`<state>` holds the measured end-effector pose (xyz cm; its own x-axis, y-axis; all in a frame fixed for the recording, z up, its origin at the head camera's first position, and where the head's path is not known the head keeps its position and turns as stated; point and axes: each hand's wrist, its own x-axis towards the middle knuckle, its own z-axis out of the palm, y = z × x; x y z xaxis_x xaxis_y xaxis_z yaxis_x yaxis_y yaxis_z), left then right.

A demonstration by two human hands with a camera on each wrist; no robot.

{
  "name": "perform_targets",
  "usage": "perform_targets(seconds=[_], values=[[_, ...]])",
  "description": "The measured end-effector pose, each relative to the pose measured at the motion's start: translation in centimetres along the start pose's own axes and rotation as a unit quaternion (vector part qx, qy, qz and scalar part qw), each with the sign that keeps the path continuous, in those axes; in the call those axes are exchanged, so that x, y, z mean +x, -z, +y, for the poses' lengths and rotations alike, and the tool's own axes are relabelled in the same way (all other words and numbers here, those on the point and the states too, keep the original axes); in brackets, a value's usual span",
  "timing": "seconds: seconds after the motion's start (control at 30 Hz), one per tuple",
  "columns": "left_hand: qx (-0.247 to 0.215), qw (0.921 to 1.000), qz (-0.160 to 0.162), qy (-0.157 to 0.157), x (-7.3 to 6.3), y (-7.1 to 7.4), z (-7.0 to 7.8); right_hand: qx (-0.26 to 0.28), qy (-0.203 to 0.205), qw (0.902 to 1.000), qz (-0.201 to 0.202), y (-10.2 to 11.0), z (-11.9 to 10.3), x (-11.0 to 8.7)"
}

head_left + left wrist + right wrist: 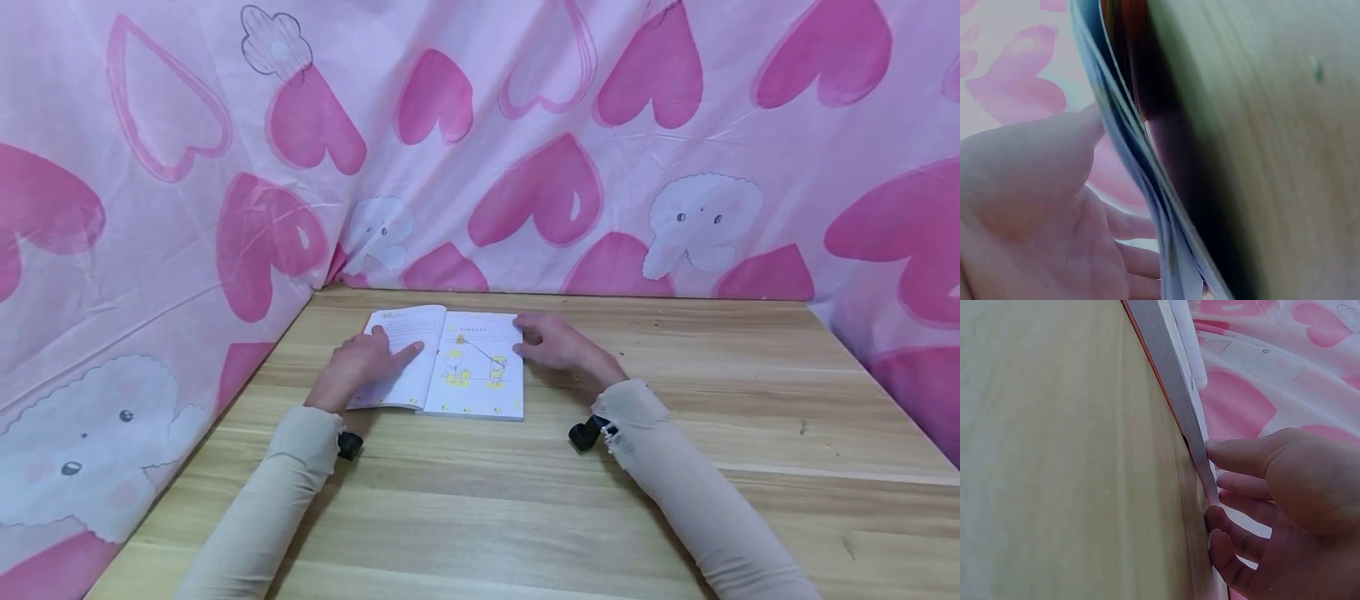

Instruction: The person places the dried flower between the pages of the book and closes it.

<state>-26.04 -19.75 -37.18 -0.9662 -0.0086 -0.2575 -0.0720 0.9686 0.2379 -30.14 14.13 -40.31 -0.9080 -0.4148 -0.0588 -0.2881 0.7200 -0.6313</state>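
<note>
An open book (480, 375) lies on the wooden table, with a printed text page on the left and yellow line drawings on the right page. My left hand (363, 364) rests on the left page, thumb and fingers spread. In the left wrist view, the left hand (1035, 206) touches the slightly raised, curved pages (1132, 144). At the right edge of the book, my right hand (553, 342) has bent fingers. The right wrist view shows the right hand (1297, 506) with its thumb against the page edges (1169, 375) and curled fingers beside them, pinching the book's edge.
The wooden table (465, 517) extends around the book. Pink heart-print cloth (525, 100) hangs behind the table and along its sides. A black wrist device (588, 433) is strapped below the right hand, another (349, 444) below the left.
</note>
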Motion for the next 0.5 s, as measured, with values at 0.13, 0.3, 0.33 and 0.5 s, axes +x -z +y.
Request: perform_targets(seconds=[0.13, 0.3, 0.33, 0.5], values=[[-0.004, 0.9999, 0.01, -0.011, 0.04, 0.27, -0.16, 0.003, -0.014, 0.9999, 0.0, -0.06, 0.06, 0.03], [-0.034, 0.9993, -0.015, -0.006, 0.13, 0.72, -0.12, 0.005, -0.015, 0.9999, 0.002, -0.07, 0.02, 0.06], [-0.042, 0.999, -0.017, -0.009, 0.19, 0.74, -0.13, 0.005, -0.011, 0.9999, 0.003, -0.1, 0.0, 0.07], [-0.082, 0.996, -0.011, -0.035, 0.35, 0.89, -0.21, 0.0, -0.003, 1.0, 0.001, -0.24, -0.05, 0.08]])
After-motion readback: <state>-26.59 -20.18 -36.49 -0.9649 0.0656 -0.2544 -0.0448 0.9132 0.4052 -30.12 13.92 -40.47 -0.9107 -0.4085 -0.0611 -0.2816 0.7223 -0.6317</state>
